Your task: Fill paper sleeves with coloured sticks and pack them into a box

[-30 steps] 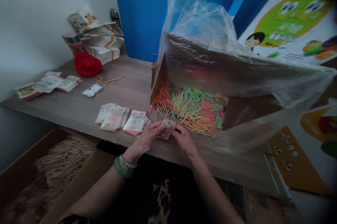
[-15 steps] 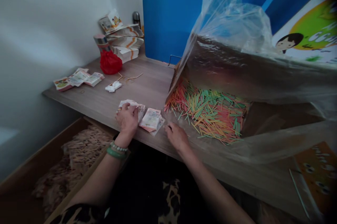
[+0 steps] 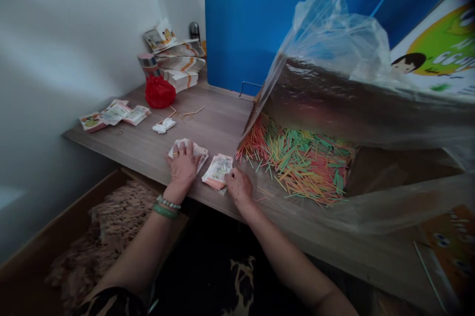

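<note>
My left hand (image 3: 182, 163) lies with fingers spread on a stack of small printed packets (image 3: 202, 152) near the table's front edge. It wears a ring, with a bead bracelet and a green bangle at the wrist. Just to the right sits a second stack of packets (image 3: 218, 169) with a red-patterned lower edge. My right hand (image 3: 239, 186) is closed at that stack's right edge, thumb and finger together on a packet. Beyond it, a heap of pink, green and yellow thin sticks (image 3: 304, 162) spills from a large clear plastic bag (image 3: 334, 34).
More packets (image 3: 115, 112) lie at the table's left. Behind them are a red bag (image 3: 159, 92), a crumpled white tissue (image 3: 164, 125) and stacked cartons (image 3: 181, 66). A box full of packets (image 3: 122, 222) stands below the table's left edge. A blue panel (image 3: 237, 24) rises behind.
My right hand has moved left onto the edge of the right packet stack, which looks neater now. My left hand has flattened and spread over its stack. The view has shifted slightly.
</note>
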